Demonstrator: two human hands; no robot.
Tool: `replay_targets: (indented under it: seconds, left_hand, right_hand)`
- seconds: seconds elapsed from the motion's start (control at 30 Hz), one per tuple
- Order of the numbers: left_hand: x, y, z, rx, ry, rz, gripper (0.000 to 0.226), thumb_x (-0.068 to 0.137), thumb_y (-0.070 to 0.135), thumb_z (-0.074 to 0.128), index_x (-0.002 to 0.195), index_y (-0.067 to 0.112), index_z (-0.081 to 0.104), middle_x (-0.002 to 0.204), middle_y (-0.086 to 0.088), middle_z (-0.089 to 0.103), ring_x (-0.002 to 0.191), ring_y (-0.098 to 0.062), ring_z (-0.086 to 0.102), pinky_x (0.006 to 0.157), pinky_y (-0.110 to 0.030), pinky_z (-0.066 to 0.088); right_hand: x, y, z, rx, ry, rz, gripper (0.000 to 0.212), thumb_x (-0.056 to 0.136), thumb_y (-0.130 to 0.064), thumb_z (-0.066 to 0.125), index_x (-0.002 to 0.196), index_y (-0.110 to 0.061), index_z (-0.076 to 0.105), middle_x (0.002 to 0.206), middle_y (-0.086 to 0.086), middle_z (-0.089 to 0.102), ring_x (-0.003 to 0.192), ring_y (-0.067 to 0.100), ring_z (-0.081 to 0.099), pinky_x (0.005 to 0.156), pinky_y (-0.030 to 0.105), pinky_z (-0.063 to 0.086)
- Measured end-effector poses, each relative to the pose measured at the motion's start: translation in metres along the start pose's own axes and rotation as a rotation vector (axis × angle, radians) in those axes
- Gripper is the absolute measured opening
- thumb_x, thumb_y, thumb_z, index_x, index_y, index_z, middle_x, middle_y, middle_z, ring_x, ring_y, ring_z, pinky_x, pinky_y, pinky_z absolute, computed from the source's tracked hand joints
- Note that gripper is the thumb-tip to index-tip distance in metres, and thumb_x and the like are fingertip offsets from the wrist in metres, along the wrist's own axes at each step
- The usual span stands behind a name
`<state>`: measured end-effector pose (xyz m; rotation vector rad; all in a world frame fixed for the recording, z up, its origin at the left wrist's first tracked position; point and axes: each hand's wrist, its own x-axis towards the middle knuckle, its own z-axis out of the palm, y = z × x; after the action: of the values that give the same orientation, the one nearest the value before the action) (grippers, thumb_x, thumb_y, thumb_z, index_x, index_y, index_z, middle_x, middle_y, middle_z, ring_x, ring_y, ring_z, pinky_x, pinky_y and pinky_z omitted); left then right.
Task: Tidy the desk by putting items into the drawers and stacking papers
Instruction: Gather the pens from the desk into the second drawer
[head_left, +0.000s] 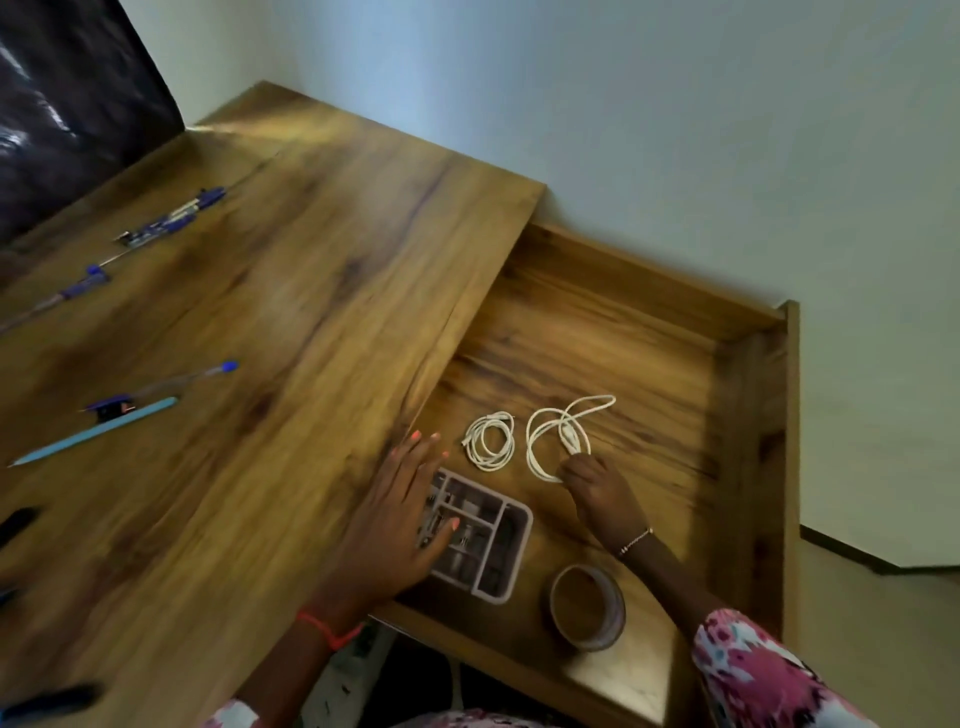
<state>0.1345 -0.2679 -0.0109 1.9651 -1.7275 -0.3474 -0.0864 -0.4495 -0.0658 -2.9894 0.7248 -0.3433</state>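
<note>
The drawer (753, 327) stands pulled out to the right of the bench (260, 322), its floor lower than the benchtop, and the wall (649, 114) runs behind both. In the drawer, a tight cable coil (488, 441) lies close to the bench edge, and a looser cable (561, 436) lies just to its right. Nearer the person, a divided tray (517, 545) sits at the drawer's left side, with a tape roll (587, 608) lying flat near its right front corner. The left hand (395, 525) rests across the bench edge and the tray's left part. The right hand (602, 493) pinches the looser cable's near side. Several pens (171, 218) lie scattered along the bench's left side, well apart from the drawer.
</note>
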Motion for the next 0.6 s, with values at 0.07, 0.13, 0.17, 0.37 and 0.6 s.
replay_targets:
  seconds: [0.07, 0.13, 0.17, 0.37, 0.6]
  left_hand:
    - [-0.008, 0.000, 0.004, -0.006, 0.006, -0.011, 0.060, 0.086, 0.048, 0.041, 0.137, 0.018, 0.029, 0.149, 0.001, 0.025, 0.141, -0.013, 0.011, 0.111, -0.042, 0.020]
    - [-0.013, 0.000, 0.005, -0.007, 0.002, -0.008, 0.060, 0.087, 0.049, 0.040, 0.138, 0.019, 0.027, 0.148, 0.003, 0.022, 0.140, -0.012, 0.010, 0.115, -0.034, 0.017]
    - [-0.014, 0.000, 0.006, -0.003, -0.001, 0.004, 0.060, 0.089, 0.051, 0.037, 0.138, 0.019, 0.027, 0.148, 0.003, 0.022, 0.141, -0.012, 0.010, 0.117, -0.029, 0.013]
    - [-0.018, 0.001, 0.008, 0.009, -0.010, 0.062, 0.058, 0.093, 0.049, 0.032, 0.137, 0.011, 0.033, 0.147, -0.004, 0.029, 0.141, -0.018, 0.015, 0.116, -0.029, 0.013]
    - [-0.020, -0.001, 0.015, 0.023, -0.036, 0.078, 0.059, 0.091, 0.043, 0.040, 0.138, 0.008, 0.033, 0.147, -0.007, 0.030, 0.142, -0.019, 0.014, 0.115, -0.034, 0.014]
  right_hand:
    - [-0.003, 0.000, 0.009, 0.008, -0.112, 0.040, 0.025, 0.061, -0.030, 0.068, 0.076, -0.011, 0.067, 0.075, 0.003, 0.067, 0.079, 0.018, 0.059, 0.070, 0.025, 0.030]
    - [-0.005, -0.001, 0.018, 0.025, -0.259, 0.126, 0.040, 0.043, -0.032, 0.086, 0.074, -0.013, 0.067, 0.075, 0.001, 0.067, 0.076, 0.017, 0.062, 0.067, 0.024, 0.029]
    - [-0.007, -0.002, 0.021, 0.029, -0.289, 0.161, 0.045, 0.036, -0.029, 0.090, 0.073, -0.014, 0.068, 0.074, 0.001, 0.067, 0.071, 0.018, 0.065, 0.067, 0.023, 0.028]
    - [-0.018, -0.002, 0.024, 0.041, -0.173, 0.192, 0.017, 0.056, -0.016, 0.066, 0.072, -0.014, 0.067, 0.074, 0.001, 0.066, 0.069, 0.020, 0.064, 0.067, 0.024, 0.028]
    - [-0.030, -0.002, 0.019, 0.051, -0.130, 0.206, 0.025, 0.069, -0.026, 0.043, 0.071, -0.015, 0.065, 0.073, -0.001, 0.064, 0.079, 0.013, 0.051, 0.067, 0.025, 0.026]
